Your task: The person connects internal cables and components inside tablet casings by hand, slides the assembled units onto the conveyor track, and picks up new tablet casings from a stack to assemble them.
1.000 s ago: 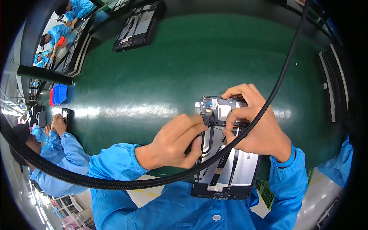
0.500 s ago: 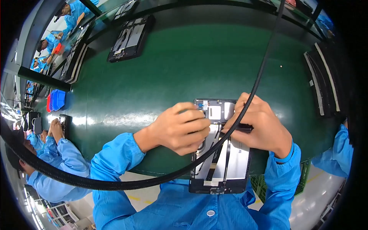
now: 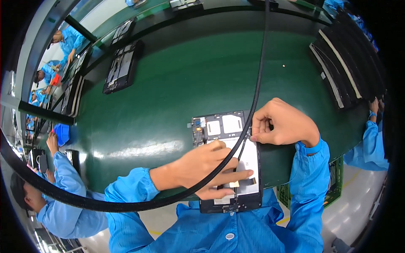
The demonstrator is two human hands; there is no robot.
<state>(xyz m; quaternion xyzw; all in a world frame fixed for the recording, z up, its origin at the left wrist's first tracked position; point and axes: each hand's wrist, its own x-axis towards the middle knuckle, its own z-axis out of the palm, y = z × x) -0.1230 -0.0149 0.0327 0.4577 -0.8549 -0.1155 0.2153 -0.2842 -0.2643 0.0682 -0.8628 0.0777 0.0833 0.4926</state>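
Observation:
An opened tablet-like device [image 3: 252, 158] lies at the table's near edge, its black frame and white-silver inner surface showing. Over its lower half, my left hand [image 3: 202, 166] reaches with fingers stretched out and spread. A dark flat ribbon cable [image 3: 249, 181] shows beside those fingertips. My right hand [image 3: 289, 124] is at the device's upper right edge, thumb and fingertips pinched together; what they hold, if anything, is too small to make out. Two white rectangular patches, including a larger white patch [image 3: 232, 124], lie on the upper part.
A thick black cable [image 3: 139, 205] loops across the view in front of my hands. Another opened device [image 3: 120, 69] lies at the far left of the green table [image 3: 177, 80]. Stacked black panels [image 3: 344, 67] stand at right. A blue bin [image 3: 62, 134] and co-workers are left.
My left hand has moved down from the device's upper part to its lower half, and its fingers have spread. My right hand has shifted to the upper right edge. The view has turned slightly.

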